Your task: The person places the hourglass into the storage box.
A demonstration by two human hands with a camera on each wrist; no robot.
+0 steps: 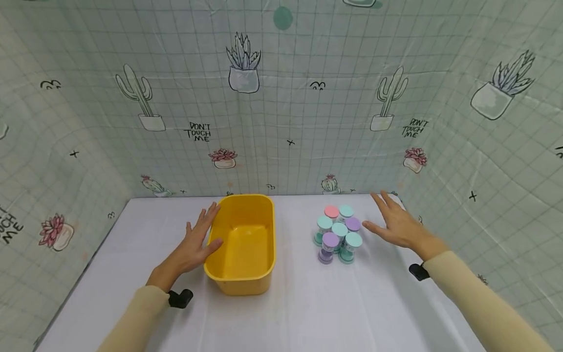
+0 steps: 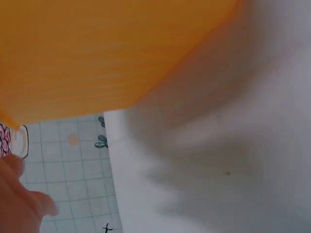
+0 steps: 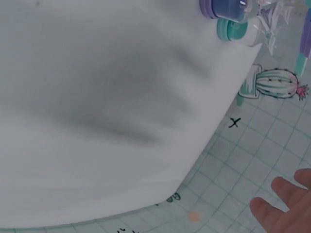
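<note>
A yellow plastic tub (image 1: 239, 279) stands on the white table, with nothing inside it. My left hand (image 1: 193, 247) is at its left rim, fingers straight and thumb reaching over the edge; the left wrist view shows the tub's side (image 2: 97, 53) close up. To the right of the tub is a cluster of several small hourglass-shaped sand timers (image 1: 339, 230) with mint, purple and pink caps, standing upright. My right hand (image 1: 400, 227) hovers just right of them, fingers spread and holding nothing. Part of the cluster, a timer with a teal end (image 3: 226, 30), enters the right wrist view's top corner.
The white tabletop (image 1: 290, 313) meets a grid-patterned cloth backdrop (image 1: 281, 112) with cactus drawings at the back and both sides. A black wrist camera (image 1: 180, 298) is on the left wrist, and another (image 1: 419, 272) on the right.
</note>
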